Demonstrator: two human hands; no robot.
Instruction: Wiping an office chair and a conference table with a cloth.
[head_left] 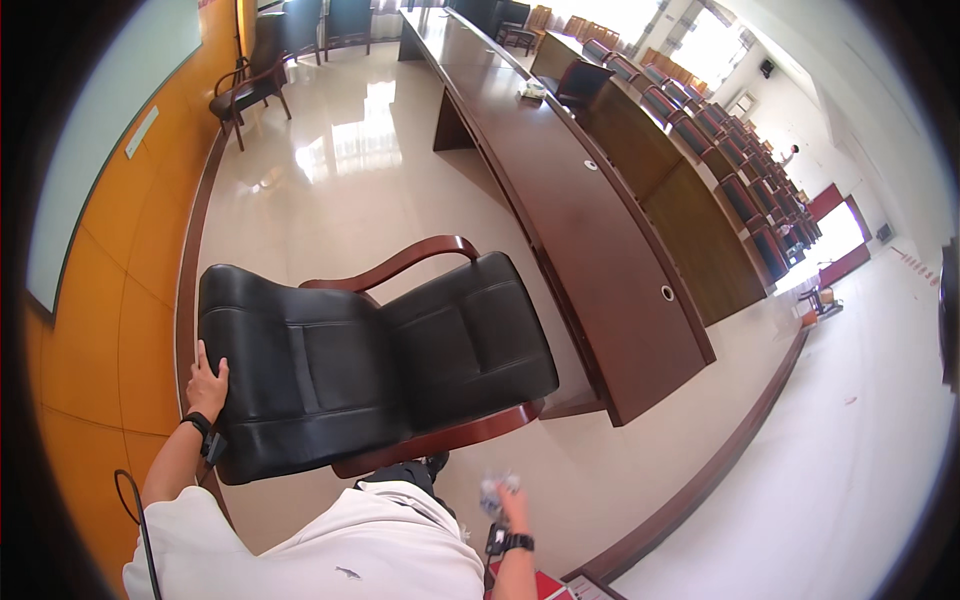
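Note:
A black leather armchair [300, 370] with red-brown wooden arms stands in front of me, its backrest toward the left and its seat toward the long desk. My left hand [207, 388] lies against the outer edge of the backrest, fingers stretched and apart. Low at the right, away from the chair, my right hand [514, 508] is closed around a crumpled grey-white wad [496, 490]. Motion blurs the wad, and whether it is cloth or plastic I cannot tell. Dark bands circle both wrists.
A long dark-brown desk [590, 260] runs beyond the chair, with a tissue box [532, 90] on it. Along the left is an orange panelled wall [130, 250]. Another armchair [250, 90] stands farther back. A step edge [700, 480] crosses at right; rows of seats [700, 140] lie beyond.

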